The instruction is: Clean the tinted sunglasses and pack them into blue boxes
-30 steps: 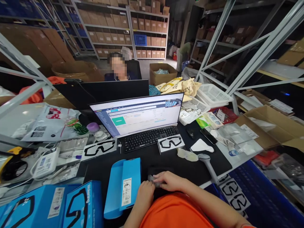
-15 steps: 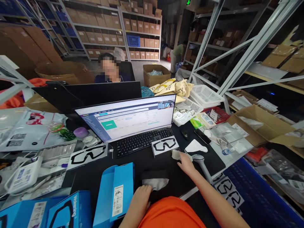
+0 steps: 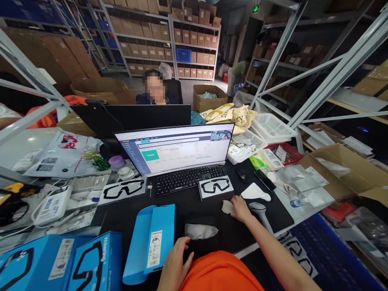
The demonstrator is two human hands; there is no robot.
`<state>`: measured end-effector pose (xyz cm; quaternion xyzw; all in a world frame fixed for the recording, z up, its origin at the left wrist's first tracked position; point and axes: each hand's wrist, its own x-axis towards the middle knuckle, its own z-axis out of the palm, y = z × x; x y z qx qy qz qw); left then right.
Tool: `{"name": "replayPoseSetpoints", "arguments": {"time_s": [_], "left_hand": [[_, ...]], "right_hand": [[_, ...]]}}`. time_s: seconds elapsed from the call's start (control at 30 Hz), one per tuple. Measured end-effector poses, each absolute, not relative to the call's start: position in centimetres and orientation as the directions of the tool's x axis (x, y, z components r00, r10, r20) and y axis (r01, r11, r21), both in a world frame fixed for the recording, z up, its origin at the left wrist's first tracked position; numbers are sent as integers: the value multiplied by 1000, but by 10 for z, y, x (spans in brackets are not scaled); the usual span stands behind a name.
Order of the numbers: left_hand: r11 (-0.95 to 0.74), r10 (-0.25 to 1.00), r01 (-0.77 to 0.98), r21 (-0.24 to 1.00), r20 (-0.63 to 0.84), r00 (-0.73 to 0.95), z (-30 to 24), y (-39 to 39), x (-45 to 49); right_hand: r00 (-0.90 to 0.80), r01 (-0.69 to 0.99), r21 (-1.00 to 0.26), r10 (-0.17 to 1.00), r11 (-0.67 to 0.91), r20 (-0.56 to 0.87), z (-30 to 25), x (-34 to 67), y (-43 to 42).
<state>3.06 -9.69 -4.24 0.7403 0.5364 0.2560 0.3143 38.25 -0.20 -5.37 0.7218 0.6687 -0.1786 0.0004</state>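
Observation:
My left hand [image 3: 178, 258] is at the front edge of the desk, thumb and fingers apart, with nothing in it. Just beyond its fingertips lies a black soft bundle with a crumpled grey-white pouch [image 3: 201, 232]. A blue cardboard box [image 3: 165, 226] with its flap folded out lies to its left. My right hand [image 3: 241, 209] rests on the dark mat, thumb and fingers closed about a small pale piece [image 3: 227, 207], its material unclear. To the right of that hand are a white paddle-shaped card [image 3: 255, 192] and a grey handheld scanner [image 3: 260, 213].
A monitor [image 3: 178, 149] and keyboard [image 3: 188, 180] stand ahead, with a goggle-printed box [image 3: 216, 187] before them. More blue boxes [image 3: 93, 260] fill the near left. White baskets [image 3: 271, 126] are at right. A person [image 3: 154, 91] sits behind the monitors.
The view has swung a little left. My left hand has drawn back from the grey-white pouch and its fingers have spread. My right hand stays at the pale piece.

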Motion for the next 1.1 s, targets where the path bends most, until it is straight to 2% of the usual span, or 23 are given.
{"name": "replayPoseSetpoints", "arguments": {"time_s": [0.2,0.4,0.47,0.53,0.6,0.63,0.73,0.83,0.97,1.03,1.1], "left_hand": [[-258,938,593,763,52,342,-26,-92,39],[-155,966,469,870,33,258,-17,-83,49],[-139,963,392,909,31,268,-12,-75,53],[-132,930,293,947,17,366,-2,-67,57],[-96,871,192,977,-11,491,10,-61,61],[-62,844,153,986,-30,535,16,-59,63],[36,815,81,996,-76,575,29,-59,69],[8,895,92,996,-48,444,25,-61,70],[-71,990,265,962,35,138,5,-61,56],[-117,991,366,923,87,98,0,-58,48],[-179,983,452,874,145,109,1,-56,44]], "right_hand": [[30,881,-452,969,-142,-246,-40,374,-10],[-23,654,-751,991,-86,-133,-2,324,-33],[-95,489,-872,992,-24,-81,16,301,-42],[-201,147,-988,979,44,14,34,280,-50],[-301,-119,-991,949,58,92,52,264,-55],[-344,-165,-985,932,58,112,59,259,-57],[-384,-70,-989,912,127,144,69,252,-60],[-279,133,-974,950,182,139,66,261,-61],[-106,258,-966,994,22,-5,59,290,-67],[-108,385,-922,994,35,-7,62,301,-73],[-180,502,-858,983,111,22,66,304,-80]]}}
